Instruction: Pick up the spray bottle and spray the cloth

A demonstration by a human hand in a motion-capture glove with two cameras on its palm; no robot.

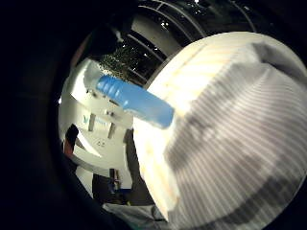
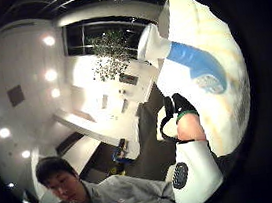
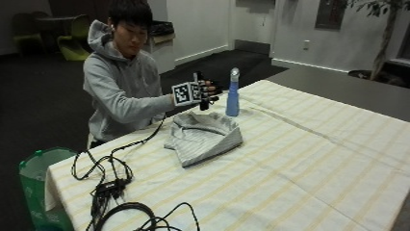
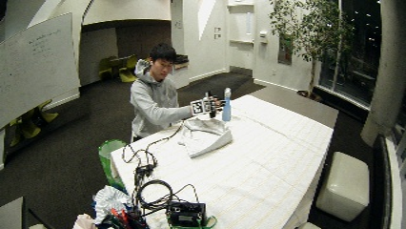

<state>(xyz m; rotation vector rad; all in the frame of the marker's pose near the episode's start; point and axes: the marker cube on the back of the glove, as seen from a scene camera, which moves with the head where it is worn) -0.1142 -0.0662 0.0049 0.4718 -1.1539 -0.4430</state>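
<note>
Spray bottle (image 3: 232, 94): blue, pale cap, upright on the striped counter (image 3: 307, 159), at 1 o'clock of the cloth. Cloth (image 3: 204, 136): grey striped, crumpled, lying just beside the bottle's base. Gloved right hand (image 3: 206, 94): raised above the cloth, at 9 o'clock of the bottle, near it, not touching; fingers apart, holding nothing.

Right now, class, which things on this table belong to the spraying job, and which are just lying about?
Belong to the job:
spray bottle, upright on the table
striped cloth, crumpled beside it
gloved right hand, raised near the bottle

Just lying about:
black cables
green bin beside the table
</note>
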